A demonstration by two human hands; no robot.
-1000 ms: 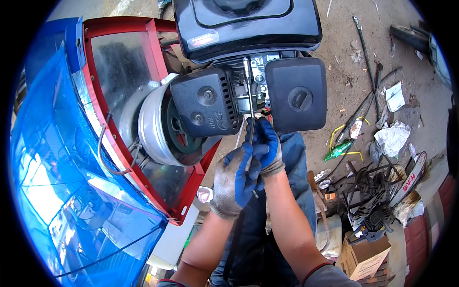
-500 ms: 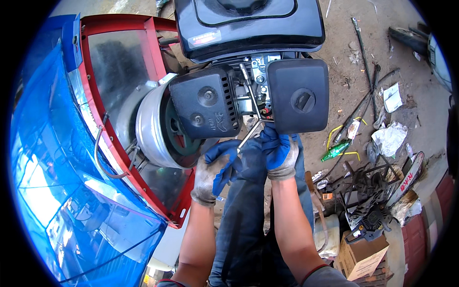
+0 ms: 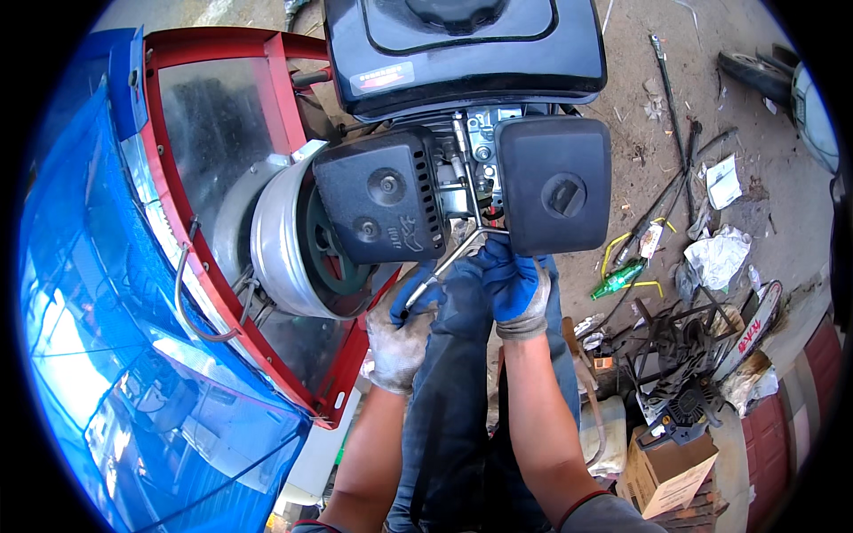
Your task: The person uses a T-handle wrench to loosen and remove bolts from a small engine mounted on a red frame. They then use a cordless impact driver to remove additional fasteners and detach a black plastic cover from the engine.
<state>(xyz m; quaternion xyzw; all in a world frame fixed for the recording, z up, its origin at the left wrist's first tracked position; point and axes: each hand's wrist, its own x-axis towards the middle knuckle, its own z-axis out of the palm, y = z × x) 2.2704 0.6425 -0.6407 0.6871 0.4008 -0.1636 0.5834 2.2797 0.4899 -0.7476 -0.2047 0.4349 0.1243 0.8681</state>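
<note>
A three-armed Y-shaped socket wrench [image 3: 477,200] has one long arm running up into the gap of a small engine, between the black muffler guard [image 3: 382,191] and the black air-filter cover [image 3: 555,182]. My left hand [image 3: 400,338], in a grey and blue work glove, is curled at the wrench's lower-left arm, whose socket end shows in front of the glove. Close below the wrench's hub, my right hand [image 3: 515,289], gloved alike, has its fingers closed round it. Part of the right fingertips is hidden by the air-filter cover.
Above sits the black fuel tank [image 3: 471,62]. Left are a metal pulley [image 3: 280,235], a red frame [image 3: 213,258] and blue sheeting [image 3: 80,266]. On the right-hand ground lie a green bottle [image 3: 619,280], a chainsaw [image 3: 689,404], a cardboard box [image 3: 666,471], cables and scraps.
The wrench's lower arm has swung down and left, showing more of its socket end. My left hand has lowered and turned with it; my right hand stays nearly in place.
</note>
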